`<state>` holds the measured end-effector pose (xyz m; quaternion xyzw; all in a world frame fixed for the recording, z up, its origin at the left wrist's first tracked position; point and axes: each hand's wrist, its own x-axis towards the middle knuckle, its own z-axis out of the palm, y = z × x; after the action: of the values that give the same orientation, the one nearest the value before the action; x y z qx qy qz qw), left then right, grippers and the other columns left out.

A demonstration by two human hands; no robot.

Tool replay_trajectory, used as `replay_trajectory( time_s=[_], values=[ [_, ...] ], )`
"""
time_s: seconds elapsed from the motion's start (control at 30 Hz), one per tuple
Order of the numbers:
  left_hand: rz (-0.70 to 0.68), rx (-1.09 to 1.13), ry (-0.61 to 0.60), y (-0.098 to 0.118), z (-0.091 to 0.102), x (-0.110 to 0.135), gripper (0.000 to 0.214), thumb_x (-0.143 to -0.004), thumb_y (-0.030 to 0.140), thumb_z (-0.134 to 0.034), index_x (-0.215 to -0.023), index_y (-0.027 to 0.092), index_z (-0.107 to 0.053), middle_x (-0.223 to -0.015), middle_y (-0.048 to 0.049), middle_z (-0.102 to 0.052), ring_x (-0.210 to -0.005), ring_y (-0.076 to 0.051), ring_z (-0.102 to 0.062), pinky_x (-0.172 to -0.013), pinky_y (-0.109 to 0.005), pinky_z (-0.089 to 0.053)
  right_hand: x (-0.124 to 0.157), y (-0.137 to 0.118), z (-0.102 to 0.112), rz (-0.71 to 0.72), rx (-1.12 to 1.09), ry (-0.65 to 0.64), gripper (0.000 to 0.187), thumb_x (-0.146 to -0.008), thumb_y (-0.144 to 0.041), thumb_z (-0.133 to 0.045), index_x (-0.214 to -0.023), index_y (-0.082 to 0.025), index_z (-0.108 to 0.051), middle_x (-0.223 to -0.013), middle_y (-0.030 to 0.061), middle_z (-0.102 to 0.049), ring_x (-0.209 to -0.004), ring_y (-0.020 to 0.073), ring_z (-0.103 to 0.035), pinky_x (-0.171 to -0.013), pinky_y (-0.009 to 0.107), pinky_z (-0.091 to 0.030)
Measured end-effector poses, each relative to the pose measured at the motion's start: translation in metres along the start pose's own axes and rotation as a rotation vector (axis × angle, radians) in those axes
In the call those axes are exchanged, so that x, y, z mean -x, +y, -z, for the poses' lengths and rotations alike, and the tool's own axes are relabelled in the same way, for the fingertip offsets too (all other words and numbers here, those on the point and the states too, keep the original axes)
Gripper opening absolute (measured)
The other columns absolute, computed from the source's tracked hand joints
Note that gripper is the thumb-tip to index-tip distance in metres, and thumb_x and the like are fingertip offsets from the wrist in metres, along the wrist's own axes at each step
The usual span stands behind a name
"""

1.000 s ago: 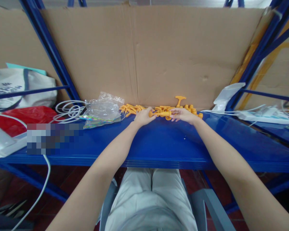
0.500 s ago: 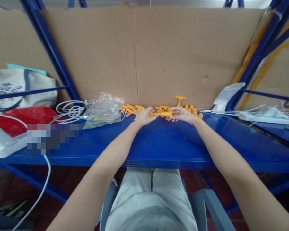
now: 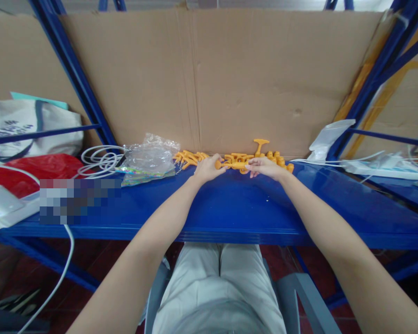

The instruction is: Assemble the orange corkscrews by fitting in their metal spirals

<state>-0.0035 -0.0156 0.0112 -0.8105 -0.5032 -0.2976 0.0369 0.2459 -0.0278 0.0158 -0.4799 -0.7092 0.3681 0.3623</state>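
An orange plastic piece [image 3: 235,164] lies crosswise between my two hands at the back of the blue shelf [image 3: 230,208]. My left hand [image 3: 207,169] is closed on its left end, which has a round knob. My right hand [image 3: 264,167] pinches its right end with the fingers bent. Behind them, several more orange plastic parts [image 3: 191,157] are strewn along the foot of the cardboard sheet [image 3: 223,79], and one T-shaped orange part [image 3: 261,144] stands upright.
A crumpled clear plastic bag [image 3: 149,160] and a coil of white cable [image 3: 99,161] lie left of the parts. Farther left are a red bag [image 3: 38,168] and a white tote bag [image 3: 28,127]. White packets and cables [image 3: 379,166] lie at the right.
Both hands stay on the orange piece; my right hand's fingers have shifted slightly along its right end. Nothing else has moved.
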Motion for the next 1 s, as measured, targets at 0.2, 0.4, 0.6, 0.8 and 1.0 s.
replay_trajectory(
  time_s=[0.2,0.4,0.6,0.8,1.0],
  values=[
    [0.02,0.005,-0.005,0.0007,0.0006,-0.0002,0.038,-0.084,0.047,-0.066,-0.111,0.021,-0.062,-0.099,-0.0077,-0.074,-0.093,-0.027,-0.068,-0.078,-0.034,-0.048,0.0001,-0.0022,-0.0015,-0.033,-0.009,0.002,0.031,-0.083,-0.047,-0.076,-0.094,-0.019,-0.069,-0.086,0.0076,-0.076,-0.067,0.0152,-0.069,-0.067,0.029,-0.057],
    [0.027,0.025,0.006,0.0006,0.0002,-0.0003,0.037,-0.084,0.048,-0.067,-0.109,0.021,-0.063,-0.094,-0.0068,-0.073,-0.089,-0.026,-0.069,-0.074,-0.032,-0.047,0.001,-0.0023,-0.0023,-0.02,-0.023,-0.01,0.048,-0.079,-0.023,-0.079,-0.122,-0.02,-0.057,-0.078,-0.0005,-0.072,-0.06,0.0104,-0.065,-0.059,0.022,-0.053],
    [-0.001,0.02,0.016,-0.0026,-0.0021,-0.0012,0.038,-0.083,0.048,-0.067,-0.109,0.02,-0.063,-0.095,-0.007,-0.073,-0.09,-0.027,-0.069,-0.075,-0.032,-0.047,-0.0016,0.0014,-0.004,-0.002,-0.048,-0.027,0.032,-0.077,-0.032,-0.081,-0.099,-0.018,-0.061,-0.076,0.0006,-0.072,-0.058,0.0096,-0.064,-0.055,0.021,-0.051],
    [-0.026,0.02,0.025,-0.0035,-0.0033,-0.0019,0.037,-0.083,0.046,-0.068,-0.109,0.02,-0.063,-0.095,-0.0071,-0.073,-0.091,-0.026,-0.068,-0.075,-0.031,-0.047,-0.002,0.0032,-0.0028,0.045,-0.033,-0.049,0.042,-0.071,-0.052,-0.082,-0.084,-0.018,-0.063,-0.07,0.0022,-0.07,-0.058,0.0119,-0.063,-0.055,0.024,-0.052],
    [-0.016,0.028,0.024,-0.0024,-0.003,-0.0018,0.038,-0.083,0.046,-0.067,-0.11,0.02,-0.063,-0.095,-0.007,-0.073,-0.09,-0.026,-0.068,-0.076,-0.032,-0.047,-0.0002,0.0005,-0.0015,0.064,-0.015,-0.026,0.046,-0.071,-0.06,-0.079,-0.083,-0.017,-0.066,-0.07,0.0062,-0.071,-0.061,0.0165,-0.065,-0.062,0.031,-0.055]
  ],
)
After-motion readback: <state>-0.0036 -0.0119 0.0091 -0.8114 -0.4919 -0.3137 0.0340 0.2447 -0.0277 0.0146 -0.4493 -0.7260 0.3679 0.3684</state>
